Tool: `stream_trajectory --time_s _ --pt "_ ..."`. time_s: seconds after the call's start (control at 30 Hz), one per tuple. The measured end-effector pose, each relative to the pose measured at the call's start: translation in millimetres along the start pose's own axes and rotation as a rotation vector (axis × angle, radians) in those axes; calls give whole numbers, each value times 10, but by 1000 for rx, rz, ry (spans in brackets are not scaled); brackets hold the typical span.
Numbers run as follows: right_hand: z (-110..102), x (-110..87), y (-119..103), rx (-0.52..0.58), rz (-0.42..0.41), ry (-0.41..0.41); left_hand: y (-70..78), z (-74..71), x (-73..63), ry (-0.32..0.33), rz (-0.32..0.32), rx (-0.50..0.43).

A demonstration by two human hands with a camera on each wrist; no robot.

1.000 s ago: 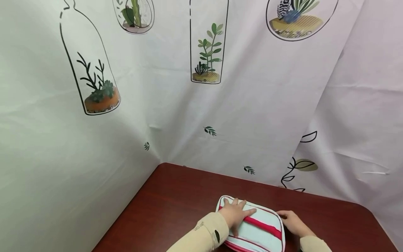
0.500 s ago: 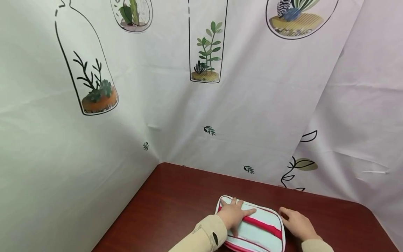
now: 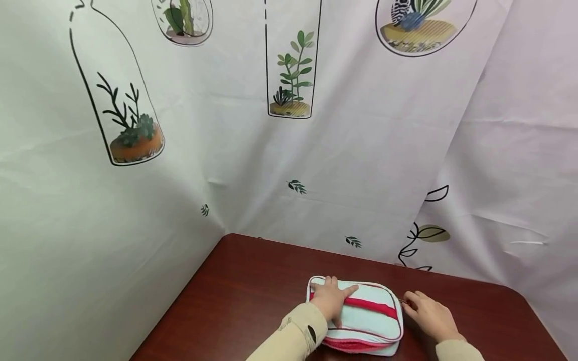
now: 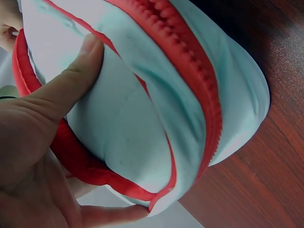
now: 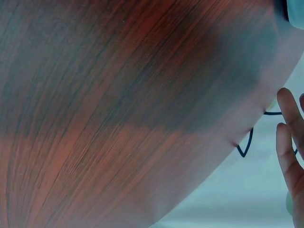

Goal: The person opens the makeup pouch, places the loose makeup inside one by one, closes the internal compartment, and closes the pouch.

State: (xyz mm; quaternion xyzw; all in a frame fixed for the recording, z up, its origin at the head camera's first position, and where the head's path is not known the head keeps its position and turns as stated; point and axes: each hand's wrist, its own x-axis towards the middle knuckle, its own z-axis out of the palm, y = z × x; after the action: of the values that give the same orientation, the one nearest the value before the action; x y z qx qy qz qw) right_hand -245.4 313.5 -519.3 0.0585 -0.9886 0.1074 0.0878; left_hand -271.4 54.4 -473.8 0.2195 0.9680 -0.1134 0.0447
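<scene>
A pale blue zip bag [image 3: 368, 321] with red piping and a red strap [image 3: 370, 306] lies on the table. My left hand [image 3: 328, 302] rests on its left part with fingers spread across the top. In the left wrist view, the left thumb [image 4: 78, 71] lies straight along the pale fabric, near the red zipper [image 4: 190, 66]. At the bag's far right corner, my right hand [image 3: 431, 313] pinches what looks like a small zipper pull [image 3: 401, 301]. Two right fingers [image 5: 290, 152] appear at the edge of the right wrist view, away from the bag.
The dark red-brown wooden table [image 3: 253, 286] has rounded back corners. White fabric [image 3: 361, 165] printed with plants in jars hangs behind it and along its left side.
The bag has turned and tilted slightly, showing more of its near zippered side. My right hand has shifted at the bag's corner, while the left stays on top. The view has shifted slightly.
</scene>
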Motion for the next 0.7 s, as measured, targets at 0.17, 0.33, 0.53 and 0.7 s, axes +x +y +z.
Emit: stream_trajectory --time_s 0.17,0.33,0.53,0.7 --pt "-23 -9 -3 0 10 9 12 6 26 -2 -42 6" --pt "-29 -33 -8 14 28 18 12 10 39 16 -72 -16" --pt "-16 -61 -38 58 71 7 1 54 84 14 -129 -21" --pt "3 -73 -87 97 85 6 -7 76 122 27 -183 -7"
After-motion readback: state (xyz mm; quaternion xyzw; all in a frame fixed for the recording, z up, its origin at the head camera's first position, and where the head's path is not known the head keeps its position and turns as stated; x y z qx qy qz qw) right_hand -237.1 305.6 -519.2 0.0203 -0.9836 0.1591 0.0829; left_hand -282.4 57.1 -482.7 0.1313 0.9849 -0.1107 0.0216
